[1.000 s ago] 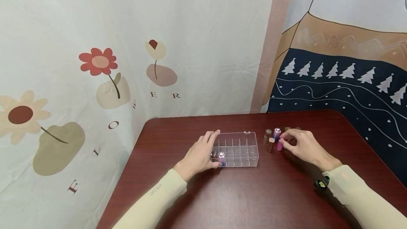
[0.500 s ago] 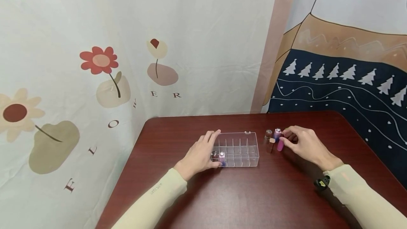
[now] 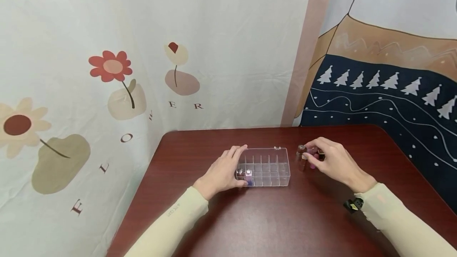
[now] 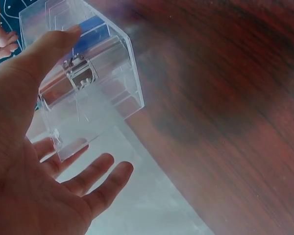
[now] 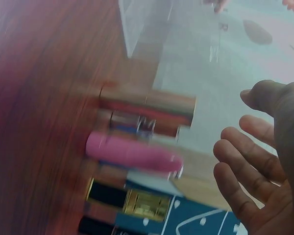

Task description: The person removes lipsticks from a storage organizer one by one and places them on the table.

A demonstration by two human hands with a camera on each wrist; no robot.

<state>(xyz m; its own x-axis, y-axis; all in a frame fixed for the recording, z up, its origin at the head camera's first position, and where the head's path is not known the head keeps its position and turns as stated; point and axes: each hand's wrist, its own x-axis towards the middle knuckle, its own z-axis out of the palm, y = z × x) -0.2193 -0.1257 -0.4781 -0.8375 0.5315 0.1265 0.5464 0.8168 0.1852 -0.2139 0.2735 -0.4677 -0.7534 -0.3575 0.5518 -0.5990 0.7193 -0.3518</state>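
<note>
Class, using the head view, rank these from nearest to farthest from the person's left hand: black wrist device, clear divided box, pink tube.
1. Clear divided box: touching the left hand, to its right.
2. Pink tube: past the box's right end, by the right hand.
3. Black wrist device: farthest right of the three.

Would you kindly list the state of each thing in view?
Clear box: lid raised, partly filled
Pink-and-blue tube: upright inside the box
Pink tube: upright, outside the box
Copper tube: upright
Black-and-gold tube: upright
Left hand: holds the box's left end
Right hand: near the pink tube, holding nothing
</note>
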